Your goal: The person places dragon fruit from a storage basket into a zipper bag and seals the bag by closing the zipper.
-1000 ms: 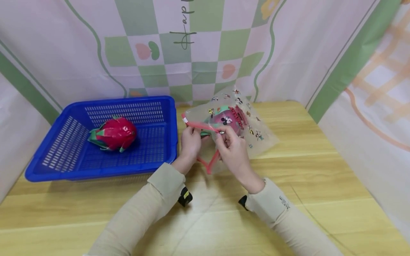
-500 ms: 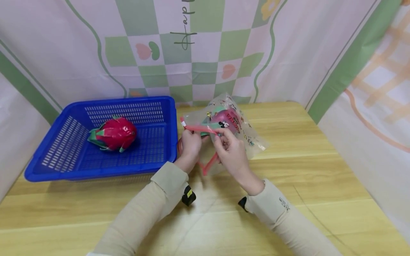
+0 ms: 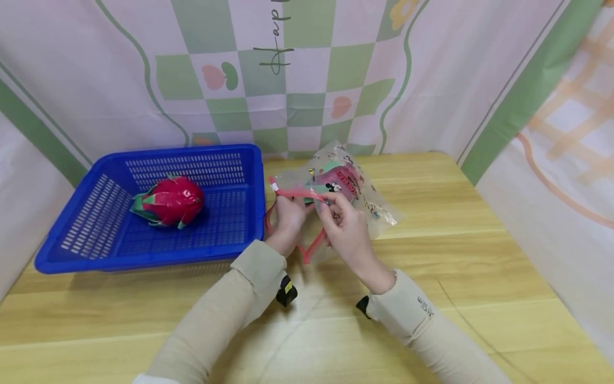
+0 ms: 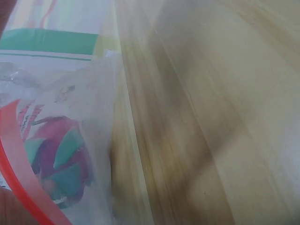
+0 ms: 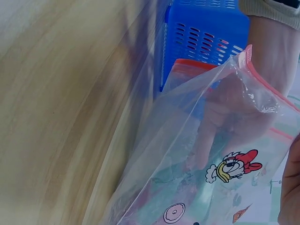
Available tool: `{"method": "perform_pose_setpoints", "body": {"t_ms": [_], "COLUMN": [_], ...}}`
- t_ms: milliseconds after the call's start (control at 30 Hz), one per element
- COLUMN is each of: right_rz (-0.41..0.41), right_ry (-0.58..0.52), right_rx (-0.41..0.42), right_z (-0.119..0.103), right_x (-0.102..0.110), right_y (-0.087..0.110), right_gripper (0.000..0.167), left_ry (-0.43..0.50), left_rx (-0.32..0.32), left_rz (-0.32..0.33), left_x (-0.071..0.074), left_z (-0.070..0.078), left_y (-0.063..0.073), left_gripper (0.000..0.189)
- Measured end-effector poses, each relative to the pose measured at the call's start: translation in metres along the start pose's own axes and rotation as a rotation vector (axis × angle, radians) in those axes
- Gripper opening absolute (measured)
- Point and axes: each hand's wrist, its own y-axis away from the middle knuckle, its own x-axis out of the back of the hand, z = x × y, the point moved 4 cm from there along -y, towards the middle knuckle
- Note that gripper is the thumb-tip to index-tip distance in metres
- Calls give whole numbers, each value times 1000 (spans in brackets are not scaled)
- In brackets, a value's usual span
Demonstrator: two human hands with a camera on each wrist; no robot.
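Note:
A clear zip bag with cartoon prints and a red zip edge lies on the table, with a pink-and-green dragon fruit inside. My right hand pinches the bag's edge between thumb and fingers. My left hand is at the bag's mouth; in the right wrist view the left hand shows through the plastic, its fingers stretched towards the dragon fruit. Whether those fingertips touch the fruit is hard to tell. The left wrist view shows the dragon fruit through the plastic, beside the red zip edge.
Left of the bag stands a blue plastic basket holding another red dragon fruit with green tips. Both rest on a light wooden table. A patterned curtain hangs behind the table.
The bag's far end has drawn in, down and to the left, with the right hand still pinching its edge. My left hand has shifted slightly right. The basket and its fruit stay put.

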Motion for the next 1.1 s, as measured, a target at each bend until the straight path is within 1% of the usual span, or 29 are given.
{"method": "perform_pose_setpoints", "body": {"t_ms": [100, 300, 400, 433, 467, 533, 633, 700, 767, 900, 1000, 1100], "right_rz": [5, -10, -8, -6, -5, -1, -7, -13, -16, -5, 10, 19], "right_ry": [2, -6, -6, -6, -4, 2, 2, -3, -11, -29, -36, -38], "right_rx": [10, -5, -5, -6, -8, -11, -31, -42, -49, -37, -26, -28], "right_z": [1, 0, -1, -1, -1, -1, 1, 2, 3, 4, 6, 8], "right_x": [0, 0, 0, 0, 1, 1, 0, -1, -2, -3, -3, -4], "right_y": [0, 1, 0, 0, 0, 0, 0, 0, -1, -4, -5, -5], "right_gripper": [18, 20, 20, 20, 20, 21, 21, 21, 22, 23, 23, 23], "left_ry": [25, 124, 102, 75, 28, -92, -257, -330, -349, -365, -421, -493], "left_rx": [2, 18, 5, -2, -12, -31, -36, -36, -27, -45, -62, -79], "left_rz": [0, -21, -44, -53, -59, -60, -46, -37, -43, -92, -133, -147], "left_x": [-2, -3, -5, -5, -5, -5, -4, -3, -3, -4, -4, -4], "left_z": [-1, 0, 2, 3, 4, 5, 7, 8, 10, 13, 16, 19], "left_y": [-1, -2, -1, -1, -1, 0, 1, 1, 2, 1, 2, 2], "left_gripper": [41, 45, 44, 43, 43, 48, 58, 62, 60, 56, 51, 44]}}
